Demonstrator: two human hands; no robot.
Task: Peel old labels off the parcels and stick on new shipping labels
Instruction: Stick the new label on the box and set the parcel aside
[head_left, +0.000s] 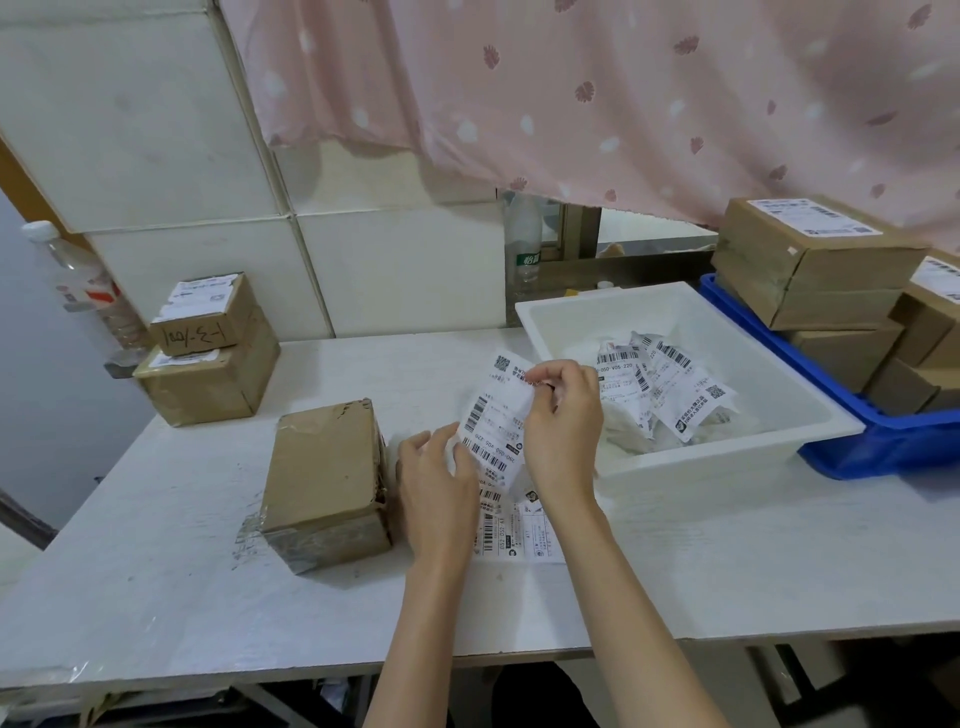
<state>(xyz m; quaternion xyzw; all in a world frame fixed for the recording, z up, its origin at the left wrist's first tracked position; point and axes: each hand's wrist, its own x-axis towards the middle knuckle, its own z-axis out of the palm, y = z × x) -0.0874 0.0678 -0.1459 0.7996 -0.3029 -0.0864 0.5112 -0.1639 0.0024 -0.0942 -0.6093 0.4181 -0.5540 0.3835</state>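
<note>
A white shipping label (493, 415) with barcodes is held up above the table between both hands. My right hand (563, 415) pinches its upper edge, and my left hand (439, 483) grips its lower left edge. Under the hands more label sheets (519, 530) lie flat on the table. A brown cardboard parcel (327, 478) with no label on its top stands just left of my left hand. The white tray (727, 452) to the right holds several crumpled peeled labels (660, 395).
Two stacked labelled boxes (208, 343) stand at the back left by the tiled wall, beside a plastic bottle (78, 280). A blue crate (883, 441) at the right holds several labelled parcels (815, 260). A pink curtain (623, 93) hangs over the back.
</note>
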